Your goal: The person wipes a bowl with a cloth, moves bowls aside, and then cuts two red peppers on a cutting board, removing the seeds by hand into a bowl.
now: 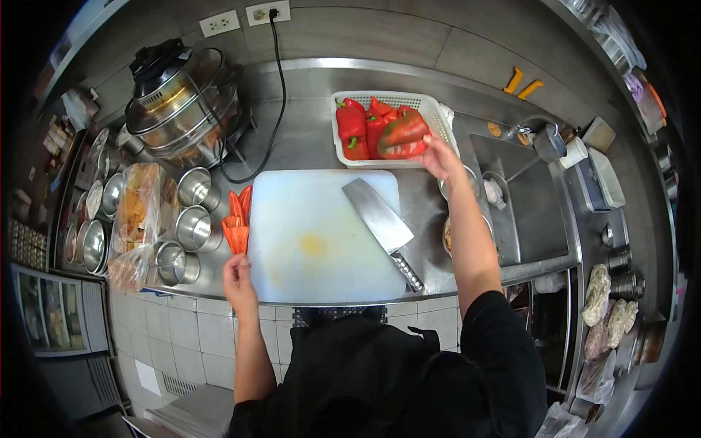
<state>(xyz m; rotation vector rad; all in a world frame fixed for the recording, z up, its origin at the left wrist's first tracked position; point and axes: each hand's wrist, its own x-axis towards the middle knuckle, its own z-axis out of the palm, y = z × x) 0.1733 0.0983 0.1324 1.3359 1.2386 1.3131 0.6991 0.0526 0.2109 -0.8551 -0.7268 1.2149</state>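
My right hand (440, 157) is closed around a bell pepper (404, 135), red with a greenish-brown patch, over the front right part of a white perforated basket (342, 155). Several whole red bell peppers (351, 120) sit in that basket. My left hand (238, 274) is by the counter edge, fingers curled together. Its fingertips meet the lower end of the cut red pepper pieces (235, 228), left of the board; whether it grips one is hidden. On the white cutting board (292, 219) lies a cleaver (378, 215), its handle (407, 271) pointing toward me at the right edge.
Metal pots (196, 228) and a plastic bag of food (139, 212) stand at the left, below a glass-bowled appliance (182, 106) with a black cord (280, 80). A sink (540, 197) is at the right. Bowls sit partly under my right forearm.
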